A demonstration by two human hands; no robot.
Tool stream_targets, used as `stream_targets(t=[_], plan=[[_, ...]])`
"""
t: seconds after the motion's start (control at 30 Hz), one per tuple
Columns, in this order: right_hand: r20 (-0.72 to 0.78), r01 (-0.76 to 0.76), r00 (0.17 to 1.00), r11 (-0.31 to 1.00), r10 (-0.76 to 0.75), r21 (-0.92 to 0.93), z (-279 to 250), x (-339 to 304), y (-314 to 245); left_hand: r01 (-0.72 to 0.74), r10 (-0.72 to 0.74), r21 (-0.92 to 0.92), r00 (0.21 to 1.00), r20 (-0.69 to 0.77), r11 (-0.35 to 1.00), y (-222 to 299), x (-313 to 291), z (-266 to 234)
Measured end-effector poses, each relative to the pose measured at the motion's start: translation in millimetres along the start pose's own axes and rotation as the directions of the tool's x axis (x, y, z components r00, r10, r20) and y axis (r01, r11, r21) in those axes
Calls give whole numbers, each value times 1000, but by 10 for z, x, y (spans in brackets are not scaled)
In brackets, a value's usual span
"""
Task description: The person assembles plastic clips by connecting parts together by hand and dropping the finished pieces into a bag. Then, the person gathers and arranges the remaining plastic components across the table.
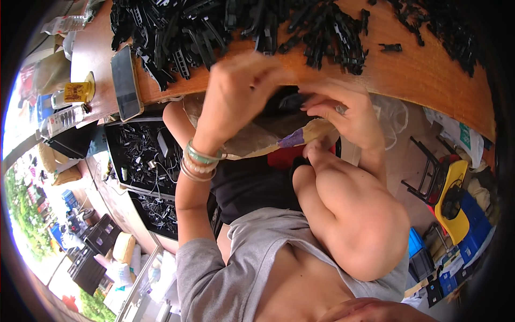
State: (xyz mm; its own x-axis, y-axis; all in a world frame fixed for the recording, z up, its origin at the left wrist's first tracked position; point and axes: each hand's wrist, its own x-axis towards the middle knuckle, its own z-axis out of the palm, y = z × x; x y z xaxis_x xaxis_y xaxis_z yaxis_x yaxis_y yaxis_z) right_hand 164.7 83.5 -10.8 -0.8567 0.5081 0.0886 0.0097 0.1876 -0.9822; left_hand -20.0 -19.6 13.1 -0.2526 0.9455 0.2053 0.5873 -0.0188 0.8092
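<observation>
My left hand [238, 91], with bracelets [198, 161] on its wrist, is raised at the table's near edge. Its fingers are curled and partly blurred, so whatever they grip is hidden. Across from it, my right hand [346, 110] has thumb and fingers drawn together, pointing left. A dark shape [292, 102] lies by the right fingertips; blur hides its kind. Below both hands a translucent plastic bag [252, 140] spreads open over my lap. Just beyond them, heaps of small black plastic parts [188, 40] cover the wooden table [370, 75].
A phone [125, 83] lies at the table's left, beside a yellow box [78, 92]. Black bins [155, 212] of parts and cables stand lower left. One loose black part [390, 47] sits right of the heaps. A yellow chair [451, 201] and blue crates [469, 233] are at right.
</observation>
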Motion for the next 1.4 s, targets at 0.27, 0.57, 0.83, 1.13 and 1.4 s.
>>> stream_targets(t=[0.27,0.57,0.83,1.13,1.4], plan=[[-358,-38,930,946,-84,-321,-384,-4,-81,93,105,584,949,-297,807,-257,459,270],[-365,-51,868,669,-338,-741,-439,93,177,170,-274,-296,894,-356,940,-54,361,198],[-301,85,800,595,-519,-799,-477,125,257,340,-462,-857,876,138,388,88,21,324],[-50,101,994,989,-96,111,-315,-16,-85,470,-443,-773,853,275,426,100,-24,424],[-289,169,930,962,-228,-214,-84,-3,-20,359,-311,-477,933,179,802,304,-85,380]])
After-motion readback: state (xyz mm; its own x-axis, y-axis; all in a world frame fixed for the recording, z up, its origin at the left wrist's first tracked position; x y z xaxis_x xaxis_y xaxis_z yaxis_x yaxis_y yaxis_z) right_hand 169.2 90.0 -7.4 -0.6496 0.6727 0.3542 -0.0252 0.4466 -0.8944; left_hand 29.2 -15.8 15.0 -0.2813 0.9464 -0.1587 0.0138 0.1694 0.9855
